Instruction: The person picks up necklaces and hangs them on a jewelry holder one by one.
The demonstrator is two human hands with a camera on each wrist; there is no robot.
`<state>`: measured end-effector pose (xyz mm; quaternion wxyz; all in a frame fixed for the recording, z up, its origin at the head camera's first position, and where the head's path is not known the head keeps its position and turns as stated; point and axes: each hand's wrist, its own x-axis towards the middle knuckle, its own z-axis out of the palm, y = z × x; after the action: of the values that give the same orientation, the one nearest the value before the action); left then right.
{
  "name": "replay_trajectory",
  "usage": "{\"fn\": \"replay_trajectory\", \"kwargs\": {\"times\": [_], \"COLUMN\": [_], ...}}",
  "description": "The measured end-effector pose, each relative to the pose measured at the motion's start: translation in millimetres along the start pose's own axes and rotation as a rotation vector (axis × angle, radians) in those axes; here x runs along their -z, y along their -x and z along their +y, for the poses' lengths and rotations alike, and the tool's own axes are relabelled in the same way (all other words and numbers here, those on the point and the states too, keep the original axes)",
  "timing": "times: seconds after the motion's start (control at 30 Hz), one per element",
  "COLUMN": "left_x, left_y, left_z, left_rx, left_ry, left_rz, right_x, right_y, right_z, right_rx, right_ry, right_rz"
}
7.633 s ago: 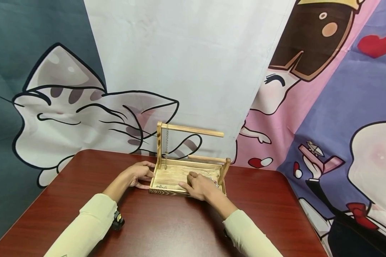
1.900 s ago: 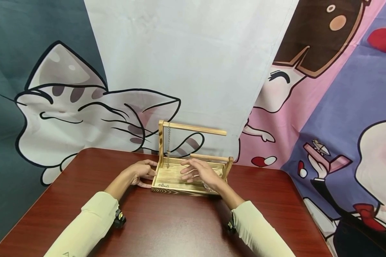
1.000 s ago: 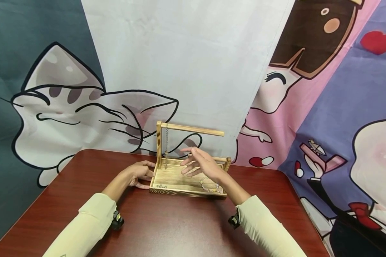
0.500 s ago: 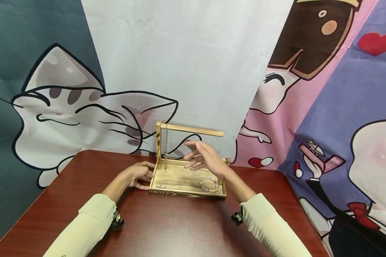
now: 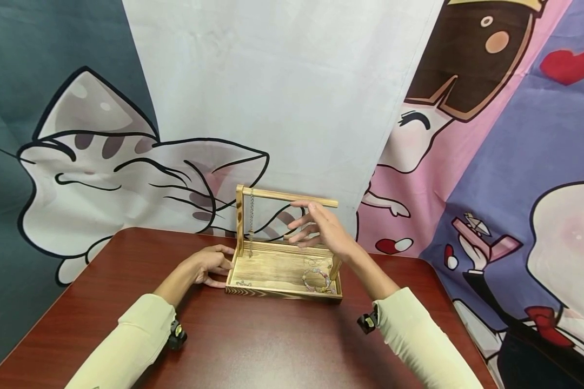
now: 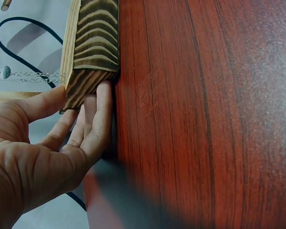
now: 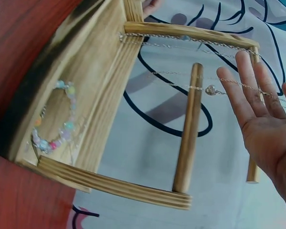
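Observation:
A wooden jewelry stand [image 5: 267, 294] with a tray base and two bars stands on the table. My left hand [image 5: 213, 265] grips its left end, fingers against the end wall in the left wrist view. My right hand [image 5: 323, 227] is raised in front of the upper bar [image 5: 292, 196]. From it hangs a fine chain necklace with a clear bead [image 7: 210, 89], crossing the fingers; the pinch point lies outside the right wrist view. Another chain necklace [image 5: 251, 221] hangs at the upper bar's left end. A pastel bead bracelet [image 5: 316, 280] lies at the tray's right end.
A small silvery piece of jewelry [image 5: 244, 283] lies in the tray's front left corner. The lower bar [image 7: 190, 129] sits on the right post, its left end free. Behind the red-brown table [image 5: 253, 346] hangs a printed cartoon cloth [image 5: 292, 97].
My right hand was down in the tray, then rose and moved right and up, bringing up the fine chain necklace. The bead bracelet came into view. My left hand has stayed at the stand's end.

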<state>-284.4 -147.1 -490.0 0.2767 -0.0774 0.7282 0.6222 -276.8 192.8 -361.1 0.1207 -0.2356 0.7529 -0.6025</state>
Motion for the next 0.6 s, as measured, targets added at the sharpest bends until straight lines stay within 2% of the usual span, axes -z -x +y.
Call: {"fn": "replay_trajectory", "kwargs": {"times": [0.27, 0.6], "left_x": [-1.1, -1.2], "left_y": [2.3, 3.2], "left_z": [1.5, 2.3], "left_rx": [0.002, 0.004], "left_ry": [-0.008, -0.007], "left_rz": [0.018, 0.019], "right_x": [12.2, 31.1], "right_y": [1.4, 4.4], "right_z": [-16.0, -25.1], "right_rx": [0.014, 0.043], "right_ry": [0.047, 0.084], "right_rz": [0.023, 0.057]}}
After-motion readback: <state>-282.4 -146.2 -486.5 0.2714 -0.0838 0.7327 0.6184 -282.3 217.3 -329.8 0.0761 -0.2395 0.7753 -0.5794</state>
